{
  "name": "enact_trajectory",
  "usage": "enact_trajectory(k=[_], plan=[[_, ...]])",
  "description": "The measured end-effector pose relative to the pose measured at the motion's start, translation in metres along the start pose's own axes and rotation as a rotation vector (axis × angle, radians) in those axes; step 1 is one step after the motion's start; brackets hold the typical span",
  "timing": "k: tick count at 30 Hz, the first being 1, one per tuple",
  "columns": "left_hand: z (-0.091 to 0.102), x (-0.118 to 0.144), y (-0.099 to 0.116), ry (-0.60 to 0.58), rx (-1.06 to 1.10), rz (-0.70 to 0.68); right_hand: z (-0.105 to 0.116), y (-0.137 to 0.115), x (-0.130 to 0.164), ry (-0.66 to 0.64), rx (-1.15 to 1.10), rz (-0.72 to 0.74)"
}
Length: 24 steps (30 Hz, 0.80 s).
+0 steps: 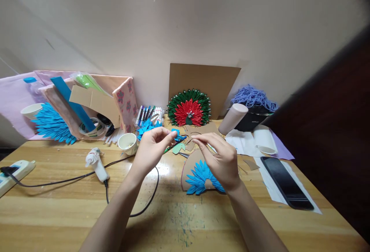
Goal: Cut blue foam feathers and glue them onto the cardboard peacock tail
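Observation:
My left hand (155, 146) is closed, thumb against fingers, on a small blue paper petal (179, 137) above the table. Facing it, my right hand (222, 155) pinches a thin stick (190, 141), its tip close to the petal. Below my right hand lies a half-round cardboard piece (186, 167) with a fan of blue petals (199, 178) on it, partly covered by that hand. Behind my left hand is a pile of blue paper pieces (146, 127). A light green paper shape (178, 148) rests between the hands, near cardboard scraps (206, 129).
A hot glue gun (97, 165) with its black cord (157, 182) lies left, beside a paper cup (127, 144). Red-green petal fan (189, 109) leans on brown cardboard (199, 76). A phone (286, 182), pinkish cylinder (233, 119) and blue yarn (254, 97) stand right.

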<state>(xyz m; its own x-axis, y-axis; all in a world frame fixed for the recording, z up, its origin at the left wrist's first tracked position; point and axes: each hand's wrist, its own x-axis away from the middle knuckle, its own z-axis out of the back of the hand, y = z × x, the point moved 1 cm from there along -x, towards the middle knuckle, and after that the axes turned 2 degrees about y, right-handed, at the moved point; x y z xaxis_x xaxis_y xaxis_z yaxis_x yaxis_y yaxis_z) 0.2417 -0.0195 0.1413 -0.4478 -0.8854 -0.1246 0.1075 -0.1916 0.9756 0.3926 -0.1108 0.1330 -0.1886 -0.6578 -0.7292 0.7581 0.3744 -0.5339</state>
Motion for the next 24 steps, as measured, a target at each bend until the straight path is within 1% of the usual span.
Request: enact_trajectory(k=[4,10,13,20,24], plan=[[-0.002,0.001,0.001,-0.032,-0.001,0.019,0.000,-0.002,0.000,-0.006,-0.022,-0.027],[-0.008,0.003,-0.001,-0.108,0.014,0.008,-0.005,-0.005,0.001,-0.046,-0.001,0.096],[-0.010,0.004,-0.002,-0.134,0.011,-0.004,-0.006,-0.003,0.001,-0.062,0.018,0.119],[-0.010,0.005,-0.001,-0.141,0.012,-0.003,-0.006,-0.003,0.002,-0.045,0.035,0.151],[-0.010,0.004,-0.001,-0.149,0.036,0.002,-0.006,-0.005,0.001,-0.041,0.018,0.141]])
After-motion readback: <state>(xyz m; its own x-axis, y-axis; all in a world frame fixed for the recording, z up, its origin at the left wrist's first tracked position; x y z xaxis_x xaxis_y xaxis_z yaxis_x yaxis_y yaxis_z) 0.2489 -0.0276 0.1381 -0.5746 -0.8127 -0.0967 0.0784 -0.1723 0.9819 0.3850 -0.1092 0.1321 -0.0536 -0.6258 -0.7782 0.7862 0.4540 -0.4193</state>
